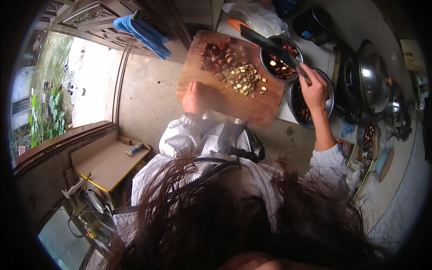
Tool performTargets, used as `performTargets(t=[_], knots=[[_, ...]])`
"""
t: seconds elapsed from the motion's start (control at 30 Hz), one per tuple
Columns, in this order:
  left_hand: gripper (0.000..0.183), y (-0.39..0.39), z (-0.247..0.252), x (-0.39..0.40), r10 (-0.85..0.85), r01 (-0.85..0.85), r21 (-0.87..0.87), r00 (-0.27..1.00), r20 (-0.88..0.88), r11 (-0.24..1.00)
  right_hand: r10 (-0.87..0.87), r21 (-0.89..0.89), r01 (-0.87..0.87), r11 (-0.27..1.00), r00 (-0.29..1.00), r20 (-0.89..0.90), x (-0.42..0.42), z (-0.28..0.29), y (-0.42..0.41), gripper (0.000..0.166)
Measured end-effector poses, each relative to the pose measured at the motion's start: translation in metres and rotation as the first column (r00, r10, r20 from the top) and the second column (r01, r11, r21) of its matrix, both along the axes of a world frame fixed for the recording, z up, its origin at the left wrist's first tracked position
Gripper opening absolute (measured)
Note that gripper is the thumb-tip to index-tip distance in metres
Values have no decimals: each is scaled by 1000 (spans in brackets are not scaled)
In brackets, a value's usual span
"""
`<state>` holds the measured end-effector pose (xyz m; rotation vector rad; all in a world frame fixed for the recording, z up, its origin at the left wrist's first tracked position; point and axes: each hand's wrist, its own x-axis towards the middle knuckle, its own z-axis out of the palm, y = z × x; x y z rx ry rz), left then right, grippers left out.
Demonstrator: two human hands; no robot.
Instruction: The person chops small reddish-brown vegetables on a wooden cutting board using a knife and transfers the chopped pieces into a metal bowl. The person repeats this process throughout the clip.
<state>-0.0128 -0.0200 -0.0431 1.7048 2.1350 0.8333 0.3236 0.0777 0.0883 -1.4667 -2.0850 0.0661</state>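
Note:
My right hand (314,86) grips the handle of a dark-bladed kitchen knife (270,45), raised over a metal pot of chestnuts (282,75). Its blade reaches across the pot towards the back. My left hand (195,98) rests with curled fingers near the left end of a wooden cutting board (236,108); whether it holds anything is hidden. Whole brown chestnuts (216,55) are heaped at the back of the board. Nearer me lies a pile of small pale cut pieces (243,79). A second metal bowl (330,98), also with chestnuts, sits below my right forearm.
On the right, a gas stove (347,79) carries a lidded wok (373,81). A smaller pan (368,135) holds cut pieces. Behind the board are a plastic bag (263,18) and a black pot (312,25). A blue cloth (145,35) hangs on the carved door at left.

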Motion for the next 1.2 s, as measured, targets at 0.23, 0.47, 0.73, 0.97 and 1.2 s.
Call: performTargets(t=[0.23,0.47,0.73,0.97,1.2], knots=[[31,2,-9,-8,-291,306,39,931,-221,951,6,-146,-47,988,963,-271,-38,-1,-60,20],[32,-13,14,11,-87,87,5,994,-59,996,-53,-241,-37,970,933,-356,-46,-6,-88,12],[28,-8,1,12,-354,364,114,930,-99,924,-73,-271,-23,962,938,-339,-53,-25,-112,17],[27,-29,17,26,-64,63,10,992,108,998,7,-608,-32,793,999,-44,-80,-23,-116,18],[43,-18,31,27,-148,153,-163,988,43,975,51,-693,-68,718,998,-45,-89,-48,-122,21]])
